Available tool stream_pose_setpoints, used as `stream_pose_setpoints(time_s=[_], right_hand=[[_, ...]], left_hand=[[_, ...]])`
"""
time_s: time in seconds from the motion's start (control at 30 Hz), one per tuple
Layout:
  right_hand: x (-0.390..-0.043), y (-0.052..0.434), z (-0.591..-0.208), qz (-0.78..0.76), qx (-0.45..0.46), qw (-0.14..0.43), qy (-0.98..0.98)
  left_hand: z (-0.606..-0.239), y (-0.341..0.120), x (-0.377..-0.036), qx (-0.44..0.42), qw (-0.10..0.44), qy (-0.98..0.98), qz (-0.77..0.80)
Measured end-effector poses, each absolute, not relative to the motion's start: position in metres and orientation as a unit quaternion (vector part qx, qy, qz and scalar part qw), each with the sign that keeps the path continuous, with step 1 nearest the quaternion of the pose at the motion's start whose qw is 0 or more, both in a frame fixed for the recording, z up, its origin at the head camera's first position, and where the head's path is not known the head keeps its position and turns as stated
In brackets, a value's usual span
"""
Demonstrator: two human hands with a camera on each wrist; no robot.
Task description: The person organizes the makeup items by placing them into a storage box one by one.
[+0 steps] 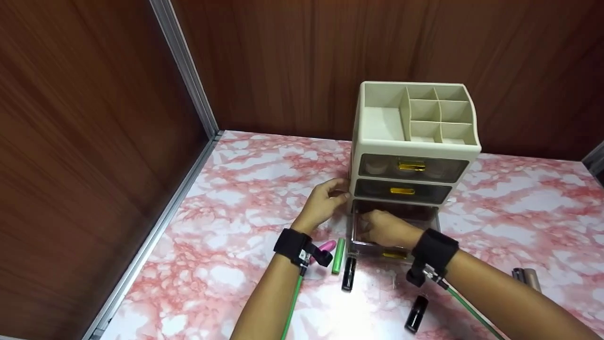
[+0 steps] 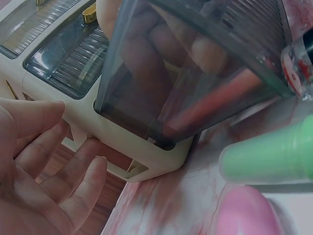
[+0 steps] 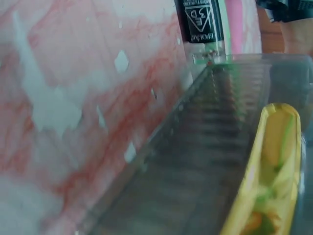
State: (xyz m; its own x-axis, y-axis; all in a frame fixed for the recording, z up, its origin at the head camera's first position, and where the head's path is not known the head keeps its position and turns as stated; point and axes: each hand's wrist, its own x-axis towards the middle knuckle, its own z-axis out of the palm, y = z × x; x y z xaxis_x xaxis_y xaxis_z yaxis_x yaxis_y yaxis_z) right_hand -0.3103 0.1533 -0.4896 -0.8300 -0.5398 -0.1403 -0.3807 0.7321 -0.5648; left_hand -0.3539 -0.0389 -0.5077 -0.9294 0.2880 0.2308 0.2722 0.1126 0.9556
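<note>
Right hand (image 1: 389,229) is down in the pulled-out clear plastic bottom drawer (image 1: 365,248) of the cream plastic organizer (image 1: 420,148). Long red tube (image 2: 210,105) lies in that drawer, near the fingers; can't tell if they grip it. Left hand (image 1: 323,204) is empty, fingers loosely bent, at the organizer's left side. Glossy green tube (image 1: 338,256) is on the pink-and-white marbled desk (image 1: 236,189), just left of the drawer.

Lit brightly over the table (image 1: 255,179), washed out to white glare toward its near edge; dim along the wooden back wall (image 1: 283,61). Duller and cooler in both wrist views, softly blurred at the drawer (image 3: 195,147) in the right one.
</note>
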Motion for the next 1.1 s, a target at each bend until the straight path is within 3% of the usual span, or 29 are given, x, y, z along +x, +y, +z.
stream_pose_setpoints(time_s=[0.17, 0.4, 0.63, 0.83, 1.1], right_hand=[[-0.302, 0.168, -0.478, -0.277, -0.257, 0.141, 0.915], [-0.28, 0.198, -0.456, -0.245, -0.25, 0.055, 0.935], [-0.247, 0.218, -0.437, -0.234, -0.239, 0.012, 0.942], [-0.204, 0.23, -0.446, -0.25, -0.247, 0.012, 0.936], [-0.179, 0.24, -0.473, -0.235, -0.247, 0.018, 0.94]], left_hand=[[-0.508, -0.039, -0.354, 0.183, 0.007, 0.747, 0.64], [-0.508, -0.042, -0.352, 0.181, 0.006, 0.747, 0.639], [-0.506, -0.043, -0.348, 0.164, 0.008, 0.75, 0.64], [-0.507, -0.039, -0.352, 0.176, 0.013, 0.75, 0.638], [-0.508, -0.039, -0.352, 0.171, 0.017, 0.741, 0.649]])
